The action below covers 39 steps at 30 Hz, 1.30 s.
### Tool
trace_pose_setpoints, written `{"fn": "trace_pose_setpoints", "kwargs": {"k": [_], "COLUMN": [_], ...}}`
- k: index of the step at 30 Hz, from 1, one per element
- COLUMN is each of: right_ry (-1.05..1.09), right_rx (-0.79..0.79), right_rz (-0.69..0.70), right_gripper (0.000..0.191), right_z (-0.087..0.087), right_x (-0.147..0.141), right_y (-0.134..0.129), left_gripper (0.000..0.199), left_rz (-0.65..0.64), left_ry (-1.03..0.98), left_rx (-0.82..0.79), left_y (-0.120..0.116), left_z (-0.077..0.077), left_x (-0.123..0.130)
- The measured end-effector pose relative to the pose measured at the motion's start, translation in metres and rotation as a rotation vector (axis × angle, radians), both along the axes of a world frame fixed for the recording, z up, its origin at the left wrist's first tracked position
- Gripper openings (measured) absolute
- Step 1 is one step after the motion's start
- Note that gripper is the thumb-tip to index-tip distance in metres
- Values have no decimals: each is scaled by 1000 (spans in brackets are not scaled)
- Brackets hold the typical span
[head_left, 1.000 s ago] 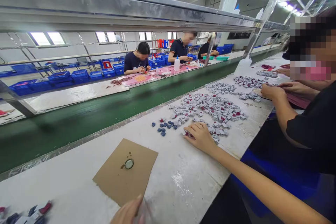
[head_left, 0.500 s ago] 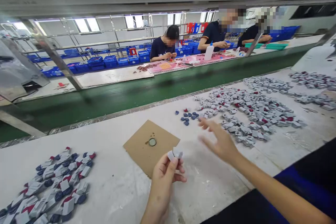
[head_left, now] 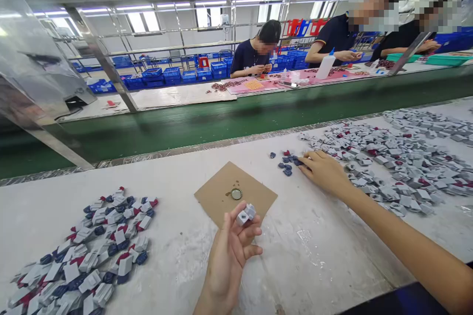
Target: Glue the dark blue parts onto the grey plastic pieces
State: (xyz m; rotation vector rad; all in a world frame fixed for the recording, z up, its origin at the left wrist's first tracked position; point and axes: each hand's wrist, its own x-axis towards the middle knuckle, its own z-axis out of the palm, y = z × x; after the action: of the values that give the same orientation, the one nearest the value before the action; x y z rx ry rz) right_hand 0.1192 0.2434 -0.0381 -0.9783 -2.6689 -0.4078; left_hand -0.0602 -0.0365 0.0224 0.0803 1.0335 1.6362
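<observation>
My left hand (head_left: pixel 232 251) is palm up in the lower middle, its fingers closed on a small light-grey plastic piece (head_left: pixel 247 213) with a hole in its face. My right hand (head_left: pixel 327 172) stretches to the near edge of a few small dark blue pieces (head_left: pixel 287 172). Its thumb and forefinger come together at a dark blue piece (head_left: pixel 296 161), partly hidden by the fingertips. Just beyond my left hand, a metal bottle cap (head_left: pixel 236 194) rests on a square of brown cardboard (head_left: pixel 212 192) with dark wet spots around the cap.
At the left lies a heap of grey pieces joined with blue and dark red ones (head_left: pixel 88 256). A wide heap of grey pieces (head_left: pixel 391 167) covers the right. Past a green belt (head_left: pixel 185 123), several people work at another bench, with a white bottle (head_left: pixel 325 66) on it.
My right hand has moved from above the bench down to the dark blue pieces. My left hand has turned the grey piece. The whole view has shifted.
</observation>
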Motion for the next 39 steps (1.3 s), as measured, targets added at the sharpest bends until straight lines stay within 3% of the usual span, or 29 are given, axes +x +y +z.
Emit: {"fn": "trace_pose_setpoints", "kwargs": {"k": [6,10,14,20,23,26,29,32,35,39], "right_ry": [-18,5,14,31,108,217,327,386,311,233], "right_rx": [-18,-34,-84,-208,-250,-277,-365,-468,-432,-390], "right_rz": [79,66,65,7,2,23,121,349,524,541], "right_gripper": [34,33,34,21,21,27,29,20,23,28], "right_z": [3,12,17,14,20,29,41,48,45,30], "right_x": [1,-3,-9,-14,-15,-21,-39,-71,-102,-124], "right_y": [8,4,-2,-1,-10,-36,-75,-107,-119,-121], "left_gripper": [25,26,26,55,43,35,28,17,12,13], "left_rz": [84,118,172,301,291,304,383,463,505,531], "left_ry": [312,373,335,158,39,-9,-28,-32,-27,-40], "left_rx": [-32,-23,-28,-53,-77,-66,-96,-120,-121,-120], "left_y": [-1,-6,-8,-10,-13,-15,-16,-20,-27,-33], "left_z": [-11,-13,-15,-16,-17,-18,-22,-26,-30,-35], "left_x": [1,-1,-6,-9,-7,-4,-5,-8,-12,-16]}}
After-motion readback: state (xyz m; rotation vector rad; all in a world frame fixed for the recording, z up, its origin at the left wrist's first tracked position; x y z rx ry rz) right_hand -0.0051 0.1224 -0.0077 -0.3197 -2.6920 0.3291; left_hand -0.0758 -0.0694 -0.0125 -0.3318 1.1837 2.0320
